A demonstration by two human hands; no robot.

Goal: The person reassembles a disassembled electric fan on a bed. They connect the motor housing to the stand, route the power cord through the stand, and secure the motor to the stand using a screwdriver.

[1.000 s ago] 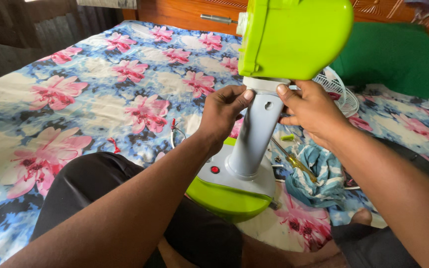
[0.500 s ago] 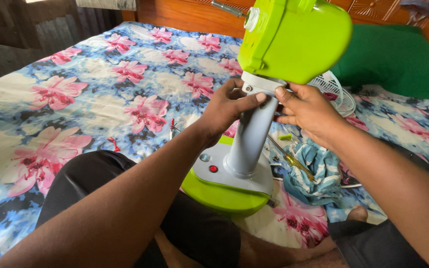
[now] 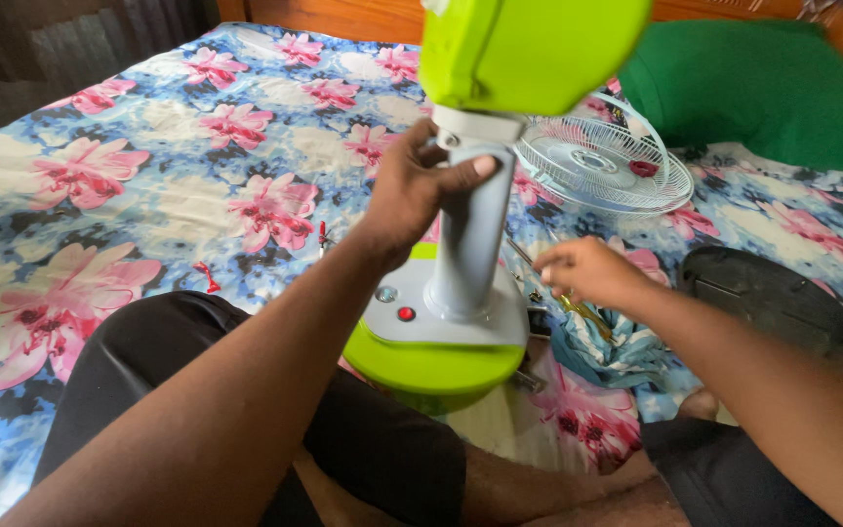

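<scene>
The table fan (image 3: 470, 195) stands upright in the middle of the frame, a grey column rising from a round base that is grey on top and lime green below, with a red button and a clear knob on the base's left side. Its lime green motor housing (image 3: 529, 49) sits atop the column at the upper centre, cut off by the top edge. The yellow-handled screwdriver (image 3: 578, 310) lies right of the base on a blue patterned cloth, largely hidden.

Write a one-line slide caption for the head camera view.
Left hand grips a green-and-grey fan's post while the right hand reaches to a screwdriver on the floral bedsheet.
</scene>
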